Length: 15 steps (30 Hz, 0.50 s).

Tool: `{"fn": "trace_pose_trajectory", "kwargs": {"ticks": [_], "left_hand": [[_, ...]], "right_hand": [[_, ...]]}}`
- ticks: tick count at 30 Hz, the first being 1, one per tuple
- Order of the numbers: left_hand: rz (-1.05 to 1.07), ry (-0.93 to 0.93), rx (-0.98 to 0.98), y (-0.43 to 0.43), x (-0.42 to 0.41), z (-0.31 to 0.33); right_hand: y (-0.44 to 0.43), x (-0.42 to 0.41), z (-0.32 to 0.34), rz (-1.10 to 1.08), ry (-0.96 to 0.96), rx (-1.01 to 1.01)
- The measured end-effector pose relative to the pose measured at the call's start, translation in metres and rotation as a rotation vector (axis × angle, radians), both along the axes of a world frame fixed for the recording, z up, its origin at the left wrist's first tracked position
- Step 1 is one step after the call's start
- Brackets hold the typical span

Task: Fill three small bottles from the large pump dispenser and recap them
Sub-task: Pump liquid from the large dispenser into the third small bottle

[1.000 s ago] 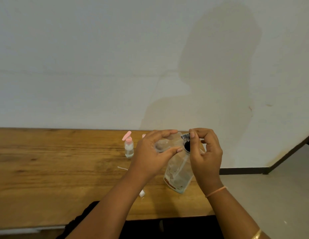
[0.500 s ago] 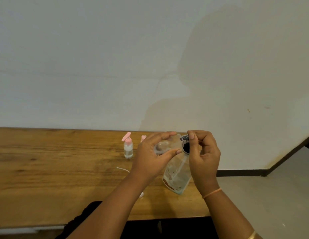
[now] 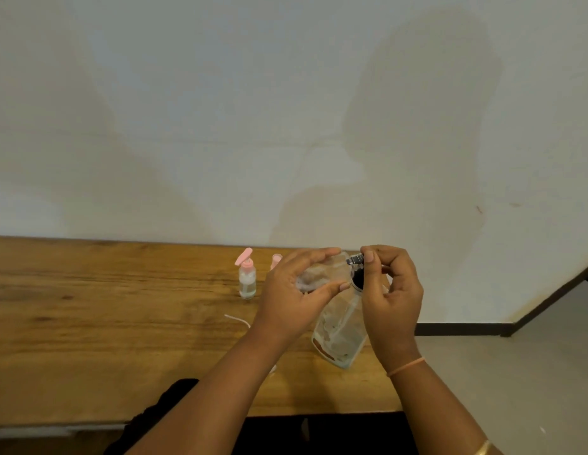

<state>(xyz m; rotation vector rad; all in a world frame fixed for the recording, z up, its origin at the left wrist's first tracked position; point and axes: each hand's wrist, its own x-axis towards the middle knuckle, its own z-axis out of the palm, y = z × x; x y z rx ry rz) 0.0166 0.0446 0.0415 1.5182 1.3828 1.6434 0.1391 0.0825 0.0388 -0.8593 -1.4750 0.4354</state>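
A small clear bottle is held above the desk in the left hand. The fingers are curled over it from above, with the thumb set beneath. Its long axis is laid close to level, with one end turned right. The mouth is blurred, so it cannot be told whether it is uncapped.

The large pump dispenser is tilted, its base near and low, its black collar far and high. Contact between base and desk cannot be confirmed. The pump head is pinched between thumb and forefinger of the right hand; the other fingers are loosely curled.

The pump head is found immediately right of the small bottle's right end, touching or very nearly so. A filling step is judged to be in hand. The press is expected from the right hand, and any correction of alignment from the left.

A pink-capped bottle, partly filled with clear liquid, is noted upright to the left. A second pink cap is partly hidden behind the left hand. A thin white tube is noted lying on the desk.
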Motion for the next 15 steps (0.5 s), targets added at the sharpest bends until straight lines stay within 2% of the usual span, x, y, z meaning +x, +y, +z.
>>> {"fn": "trace_pose_trajectory", "kwargs": {"ticks": [2, 7, 15], "left_hand": [[0.013, 0.008, -0.004, -0.002, -0.002, -0.002], [-0.007, -0.019, 0.034, -0.003, 0.001, 0.005], [0.017, 0.025, 0.013, -0.003, 0.002, 0.002]], "right_hand": [[-0.001, -0.001, -0.002, -0.001, -0.023, 0.010], [-0.005, -0.003, 0.009, 0.031, 0.090, -0.037], [-0.002, 0.002, 0.001, 0.030, 0.028, -0.020]]}}
